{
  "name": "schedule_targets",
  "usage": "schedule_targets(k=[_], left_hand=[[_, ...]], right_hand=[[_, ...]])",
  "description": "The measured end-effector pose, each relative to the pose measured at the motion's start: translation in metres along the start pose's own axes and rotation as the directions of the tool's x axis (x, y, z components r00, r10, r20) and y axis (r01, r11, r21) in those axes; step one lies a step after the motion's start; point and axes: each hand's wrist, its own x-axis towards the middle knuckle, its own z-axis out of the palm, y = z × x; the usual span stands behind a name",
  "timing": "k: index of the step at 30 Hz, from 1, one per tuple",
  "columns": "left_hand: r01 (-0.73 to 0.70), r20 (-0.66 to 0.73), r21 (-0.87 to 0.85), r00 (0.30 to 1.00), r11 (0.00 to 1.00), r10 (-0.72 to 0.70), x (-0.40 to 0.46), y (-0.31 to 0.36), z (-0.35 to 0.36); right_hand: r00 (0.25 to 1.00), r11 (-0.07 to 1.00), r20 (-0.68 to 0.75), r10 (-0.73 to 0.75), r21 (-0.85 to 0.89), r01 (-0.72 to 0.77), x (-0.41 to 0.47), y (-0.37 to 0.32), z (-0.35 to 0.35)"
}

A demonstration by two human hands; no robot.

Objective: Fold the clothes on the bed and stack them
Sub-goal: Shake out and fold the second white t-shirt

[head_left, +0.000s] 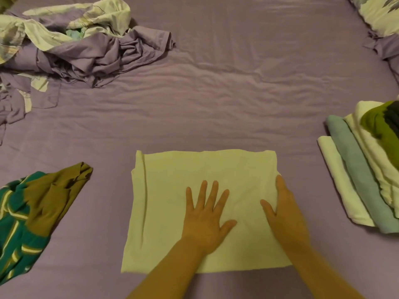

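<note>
A pale yellow cloth [194, 203], folded into a flat rectangle, lies on the purple bed sheet [216, 104] at the near middle of the bed. The left hand [206, 216] rests palm down on the cloth's right half, fingers straight and spread, gripping nothing. The right hand [285, 210] lies at the cloth's right edge, fingers straight and together, thumb out over the fabric; it presses there and holds nothing. To the right of the cloth, well apart, sits a stack of folded clothes [362, 169]: white and grey-green pieces with a green patterned one on top. To the left of the cloth lies an unfolded teal and brown garment [36, 212]. Beyond the cloth, to the far left, is a rumpled heap of purple and floral bedding [75, 44].
</note>
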Motion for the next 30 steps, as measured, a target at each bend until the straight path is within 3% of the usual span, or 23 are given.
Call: schedule_targets(k=[2,4,5,6,8,9,10,12,13,15,18,20,21,22,24,27,30], left_hand=[[0.035,-0.010,-0.106,0.999,0.994,-0.036,0.000,0.006,-0.011],[0.117,-0.058,-0.405,0.986,0.907,-0.154,-0.003,0.018,-0.032],[0.186,-0.033,-0.613,0.965,0.768,-0.260,-0.004,0.023,-0.044],[0.256,0.079,-0.796,0.943,0.548,-0.324,-0.004,0.028,-0.059],[0.379,0.359,-0.925,0.892,0.019,-0.275,-0.001,0.035,-0.084],[0.398,0.419,-0.908,0.878,-0.135,-0.233,0.001,0.035,-0.086],[0.399,0.434,-0.897,0.876,-0.188,-0.210,0.003,0.035,-0.087],[0.403,0.425,-0.905,0.874,-0.135,-0.237,0.004,0.030,-0.081],[0.421,0.423,-0.904,0.866,-0.067,-0.265,0.003,0.027,-0.075],[0.440,0.390,-0.891,0.868,0.113,-0.306,0.003,0.021,-0.059],[0.370,0.273,-0.857,0.917,0.359,-0.292,-0.002,0.024,-0.047],[0.355,0.231,-0.824,0.922,0.442,-0.309,-0.006,0.023,-0.041],[0.371,0.230,-0.808,0.914,0.458,-0.335,-0.008,0.022,-0.040],[0.386,0.230,-0.798,0.905,0.463,-0.357,-0.011,0.020,-0.041],[0.381,0.214,-0.815,0.898,0.437,-0.384,-0.019,0.017,-0.045],[0.368,0.190,-0.849,0.883,0.380,-0.430,-0.032,0.007,-0.052],[0.385,0.214,-0.876,0.850,0.290,-0.481,-0.052,-0.011,-0.060]], right_hand=[[0.999,0.996,0.016,-0.032,0.086,0.031,-0.003,-0.003,-0.004],[0.996,0.985,0.018,-0.091,0.152,0.087,-0.002,-0.013,-0.007],[0.992,0.974,0.029,-0.122,0.195,0.114,-0.002,-0.022,-0.008],[0.988,0.962,0.046,-0.150,0.238,0.135,-0.001,-0.031,-0.008],[0.971,0.939,0.146,-0.189,0.317,0.135,0.000,-0.051,-0.006],[0.956,0.933,0.221,-0.191,0.344,0.107,0.002,-0.060,-0.005],[0.935,0.938,0.279,-0.219,0.324,0.123,0.003,-0.067,-0.005],[0.892,0.953,0.335,-0.303,0.109,0.283,0.014,-0.075,-0.007],[0.870,0.913,0.358,-0.340,-0.095,0.396,0.025,-0.078,-0.008],[0.775,0.697,0.503,-0.382,-0.394,0.599,0.045,-0.087,-0.007],[0.633,0.368,0.729,-0.260,-0.531,0.763,0.066,-0.113,-0.002],[0.639,0.212,0.759,-0.125,-0.609,0.764,0.076,-0.129,0.003],[0.657,0.128,0.750,-0.078,-0.646,0.752,0.081,-0.134,0.004],[0.699,0.112,0.714,-0.044,-0.692,0.714,0.086,-0.135,0.003],[0.763,0.173,0.646,-0.038,-0.747,0.641,0.090,-0.138,0.000],[0.729,0.038,0.661,-0.175,-0.736,0.676,0.081,-0.146,-0.007],[0.670,0.145,0.639,-0.377,-0.674,0.725,0.065,-0.163,0.000]])
